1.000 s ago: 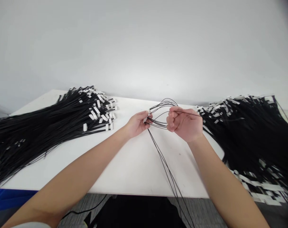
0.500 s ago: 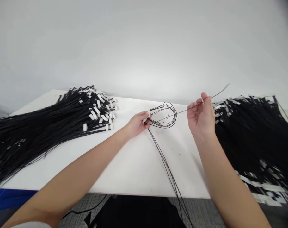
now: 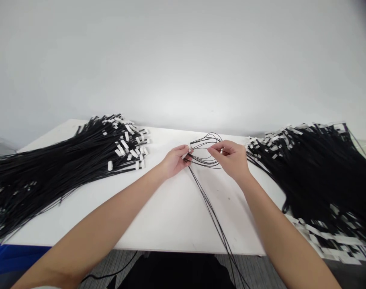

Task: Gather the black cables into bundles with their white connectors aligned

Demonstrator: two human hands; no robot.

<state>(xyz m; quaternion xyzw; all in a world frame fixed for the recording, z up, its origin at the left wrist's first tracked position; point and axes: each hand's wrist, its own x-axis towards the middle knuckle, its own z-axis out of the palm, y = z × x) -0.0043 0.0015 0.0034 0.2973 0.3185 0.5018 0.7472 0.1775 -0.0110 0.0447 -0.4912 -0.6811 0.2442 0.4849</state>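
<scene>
Black thin cables [image 3: 204,154], gathered into a small looped bunch, sit above the middle of the white table [image 3: 170,208], toward its far edge. The left hand [image 3: 174,161] is closed on this bunch: thumb and fingertips pinch it where several small white connectors [image 3: 189,147] come together. From that grip the loops arc away toward the far edge and back, while the long free ends [image 3: 219,228] run across the tabletop and hang over the near edge.

The right hand [image 3: 231,158] is just beside the loops on their right. Its thumb and forefinger are pressed together on a single white connector end [image 3: 221,151] of one cable. The two hands are near each other but not touching.

A large pile of black cables with white connectors [image 3: 65,160] covers the left part of the table and reaches past the left edge. A second large pile [image 3: 315,168] covers the right part and spills over the near right corner, where many white tags [image 3: 327,243] show. Both piles lie apart from the hands; the right pile is the closer one, near the right hand.
</scene>
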